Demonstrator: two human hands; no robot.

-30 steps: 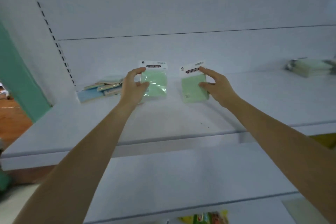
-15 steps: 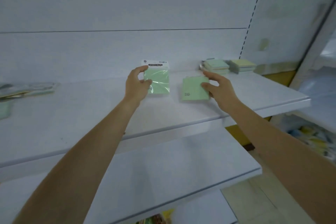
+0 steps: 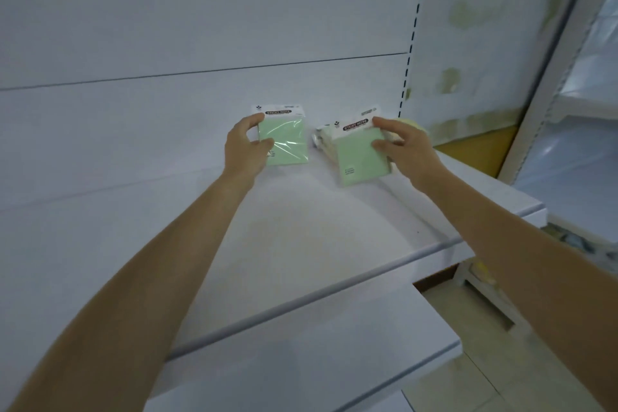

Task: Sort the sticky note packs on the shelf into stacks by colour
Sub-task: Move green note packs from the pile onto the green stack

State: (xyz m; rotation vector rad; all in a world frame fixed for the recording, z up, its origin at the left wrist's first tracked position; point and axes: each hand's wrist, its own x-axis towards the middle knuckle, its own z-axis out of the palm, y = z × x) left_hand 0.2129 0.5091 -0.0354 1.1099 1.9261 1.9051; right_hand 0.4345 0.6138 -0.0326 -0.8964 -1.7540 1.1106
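Note:
My left hand (image 3: 245,147) grips a green sticky note pack (image 3: 287,139) with a white header card, held upright above the white shelf (image 3: 301,227). My right hand (image 3: 406,147) holds a second green pack (image 3: 357,157) by its top right corner, tilted, right over a stack of green packs (image 3: 321,142) at the shelf's right end. Only the stack's left edge shows behind the held pack. A sliver of a yellow pack (image 3: 413,122) peeks out behind my right hand.
The shelf's right end (image 3: 531,211) lies just past my right hand. A slotted upright (image 3: 413,27) runs up the back wall there. A lower white shelf (image 3: 317,351) juts out below. Tiled floor (image 3: 485,328) and another white rack (image 3: 585,94) lie to the right.
Both hands carried their green packs rightward along the shelf. The right pack now hovers over the green stack, which it covers. The mixed pile at the left has left the view.

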